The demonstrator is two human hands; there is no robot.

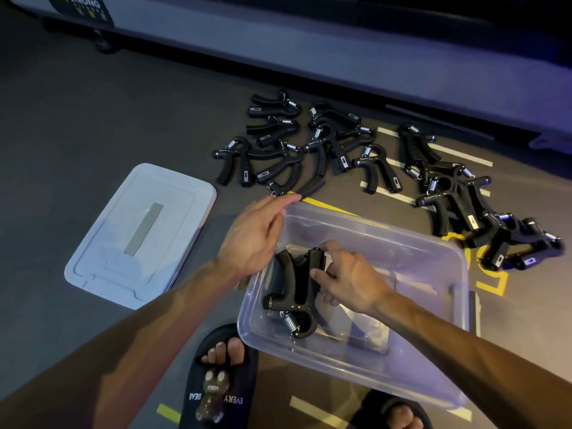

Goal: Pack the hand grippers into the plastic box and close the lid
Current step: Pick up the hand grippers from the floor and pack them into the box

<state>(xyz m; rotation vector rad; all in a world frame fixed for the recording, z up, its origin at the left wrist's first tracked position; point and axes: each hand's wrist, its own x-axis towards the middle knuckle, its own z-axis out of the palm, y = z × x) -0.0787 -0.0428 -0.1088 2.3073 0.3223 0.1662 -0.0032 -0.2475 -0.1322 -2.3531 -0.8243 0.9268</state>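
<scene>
Inside the plastic box (439, 258), right hand (346, 280) pinching hand gripper (294, 292) (spring end nearest), left hand (257, 233) loosely open

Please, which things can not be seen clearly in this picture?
- Head view: right hand covers its grip on the hand grippers in the plastic box.
- Hand gripper pile overlaps; count unclear.
- Treadmill logo cut by top edge.
- Right sandal cut by bottom edge.

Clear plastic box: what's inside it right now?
Inside the clear plastic box: one black hand gripper, pinched by the right hand. Its grip under the fingers is hidden. Left hand touches the rim.
</scene>
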